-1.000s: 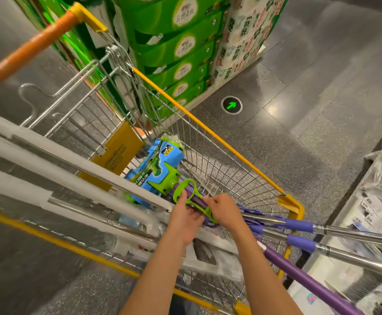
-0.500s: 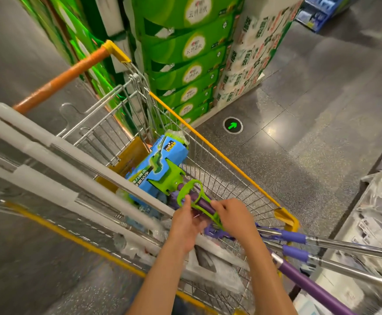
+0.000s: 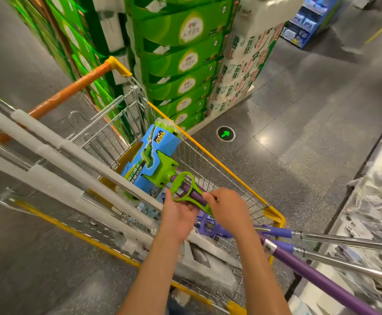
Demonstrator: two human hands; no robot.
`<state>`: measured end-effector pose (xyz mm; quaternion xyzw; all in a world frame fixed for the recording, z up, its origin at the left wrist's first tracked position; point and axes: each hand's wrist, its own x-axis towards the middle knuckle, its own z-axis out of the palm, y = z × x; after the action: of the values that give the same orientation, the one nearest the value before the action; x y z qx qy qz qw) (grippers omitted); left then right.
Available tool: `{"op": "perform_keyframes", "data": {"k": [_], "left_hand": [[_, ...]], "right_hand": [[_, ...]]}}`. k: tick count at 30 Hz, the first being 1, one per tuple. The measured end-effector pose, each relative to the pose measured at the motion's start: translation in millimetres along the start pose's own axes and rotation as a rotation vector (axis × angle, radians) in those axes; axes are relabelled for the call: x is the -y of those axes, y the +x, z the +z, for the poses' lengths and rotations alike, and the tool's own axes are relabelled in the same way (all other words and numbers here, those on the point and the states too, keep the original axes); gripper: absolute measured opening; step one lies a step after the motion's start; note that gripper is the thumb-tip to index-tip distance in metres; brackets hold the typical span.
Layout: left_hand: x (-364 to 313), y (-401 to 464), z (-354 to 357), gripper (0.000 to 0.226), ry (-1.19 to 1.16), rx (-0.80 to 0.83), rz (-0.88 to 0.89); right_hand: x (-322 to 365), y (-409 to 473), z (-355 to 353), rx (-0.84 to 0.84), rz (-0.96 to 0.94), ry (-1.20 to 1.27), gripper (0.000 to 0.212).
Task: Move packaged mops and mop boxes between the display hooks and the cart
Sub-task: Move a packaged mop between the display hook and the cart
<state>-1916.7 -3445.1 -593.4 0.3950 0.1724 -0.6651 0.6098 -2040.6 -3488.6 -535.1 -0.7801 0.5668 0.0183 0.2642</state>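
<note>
Poles wrapped in white foam [image 3: 55,155] cross the left of the frame, lying over the wire shopping cart [image 3: 208,155], whose orange push bar [image 3: 71,89] sits at upper left. In the cart at centre lies a mop in a blue sleeve [image 3: 146,160] with a green lever [image 3: 185,189] on its purple shaft [image 3: 322,280]. The left hand [image 3: 178,214] curls under shaft and lever; the right hand [image 3: 228,208] pinches the lever. Chrome handles [image 3: 344,237] run off lower right. Green cartons [image 3: 180,64] stack at top centre.
</note>
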Motion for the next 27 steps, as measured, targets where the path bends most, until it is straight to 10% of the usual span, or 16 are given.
{"op": "perform_keyframes", "data": {"k": [27], "left_hand": [[-13,-39,55,0.058,-0.042,0.271,0.014]], "right_hand": [[-5,-34,-72,-0.273,-0.047,0.272,0.037]]}}
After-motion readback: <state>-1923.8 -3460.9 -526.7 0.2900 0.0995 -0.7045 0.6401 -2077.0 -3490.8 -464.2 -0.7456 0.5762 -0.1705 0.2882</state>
